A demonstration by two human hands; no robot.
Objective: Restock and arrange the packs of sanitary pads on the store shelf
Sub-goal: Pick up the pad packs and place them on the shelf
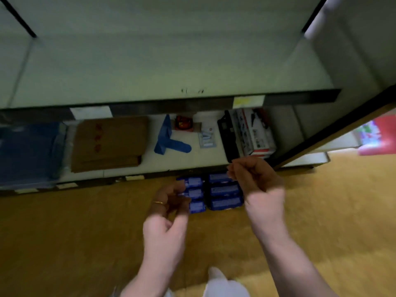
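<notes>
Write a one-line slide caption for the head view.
Left hand and right hand reach down, fingers curled, toward blue packs lying on the floor in front of the shelf.

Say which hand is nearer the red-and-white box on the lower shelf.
Right. The right hand is just before the red-and-white box; the left hand sits lower-left, over the blue packs.

On the lower shelf (120, 174): flat cardboard (109, 142). Left of the cardboard, touching it: blue wrapped bundle (27, 151). Right of the cardboard, in order: blue item (169, 142), small red pack (184, 123), white card (206, 138), black case (228, 136), white-and-red box (255, 131). The upper shelf (171, 67) is above the cardboard, with dark marks at its front edge. On the floor (75, 232), below and right of the cardboard: pad packs (225, 194), two columns.
</notes>
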